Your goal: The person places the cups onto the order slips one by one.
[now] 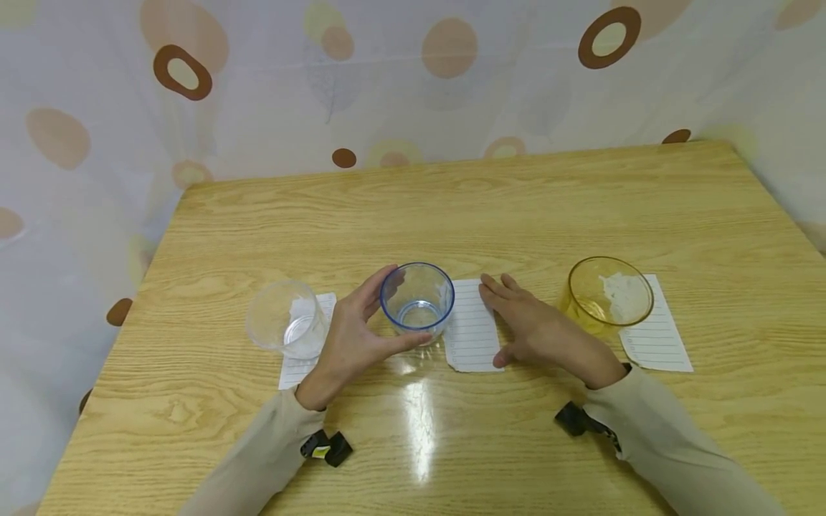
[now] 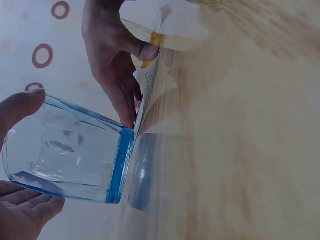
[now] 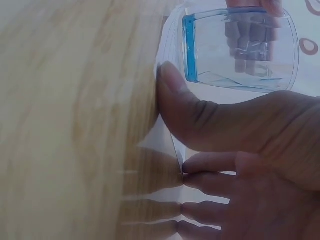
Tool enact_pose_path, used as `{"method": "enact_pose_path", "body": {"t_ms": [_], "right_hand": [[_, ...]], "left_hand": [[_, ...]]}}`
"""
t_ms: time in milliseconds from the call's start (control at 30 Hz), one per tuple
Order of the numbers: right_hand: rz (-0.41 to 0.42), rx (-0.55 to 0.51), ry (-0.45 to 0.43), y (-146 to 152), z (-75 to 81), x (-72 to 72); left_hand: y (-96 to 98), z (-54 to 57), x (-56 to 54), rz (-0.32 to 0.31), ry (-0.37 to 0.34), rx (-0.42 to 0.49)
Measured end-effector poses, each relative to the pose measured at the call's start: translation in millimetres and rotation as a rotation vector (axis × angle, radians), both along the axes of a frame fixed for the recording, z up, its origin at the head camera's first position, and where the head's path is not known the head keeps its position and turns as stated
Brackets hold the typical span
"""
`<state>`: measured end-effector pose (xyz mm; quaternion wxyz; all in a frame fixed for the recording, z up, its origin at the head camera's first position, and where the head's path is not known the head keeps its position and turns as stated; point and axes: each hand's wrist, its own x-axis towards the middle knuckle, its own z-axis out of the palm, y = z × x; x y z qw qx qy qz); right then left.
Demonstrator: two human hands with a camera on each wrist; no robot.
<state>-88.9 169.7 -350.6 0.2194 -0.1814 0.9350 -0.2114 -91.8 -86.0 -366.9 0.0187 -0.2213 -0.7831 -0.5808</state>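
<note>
My left hand (image 1: 351,337) grips a clear glass bowl with a blue rim (image 1: 419,331), thumb on the near side and fingers on the far side. In the left wrist view the bowl's thick blue base (image 2: 121,165) hangs just above the tabletop, with its reflection beside it. My right hand (image 1: 532,330) rests at the right edge of a lined paper sheet (image 1: 471,337), its fingertips and thumb touching down there. In the right wrist view those fingers (image 3: 210,185) are spread and fairly straight, with the thumb nearest the bowl.
To the left, a clear glass bowl (image 1: 284,319) stands partly over another lined sheet (image 1: 297,373). An amber glass bowl (image 1: 584,315) sits at the right, overlapping a third sheet (image 1: 661,344). A patterned curtain (image 1: 387,86) hangs behind the wooden table (image 1: 452,215).
</note>
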Motion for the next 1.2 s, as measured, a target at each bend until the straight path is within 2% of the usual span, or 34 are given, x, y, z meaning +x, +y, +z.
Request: {"method": "enact_pose_path", "body": {"t_ms": [200, 600, 1200], "right_hand": [[-0.007, -0.013, -0.002, 1, -1.1, 0.5], [-0.005, -0.015, 0.014, 2, -2.2, 1.1], [0.000, -0.061, 0.066, 3, -3.6, 1.0]], "left_hand": [[1.4, -0.6, -0.5, -0.004, 0.000, -0.001], [12.5, 3.3, -1.4, -0.041, 0.050, 0.014], [30.4, 5.7, -1.5, -0.100, 0.049, 0.023]]}}
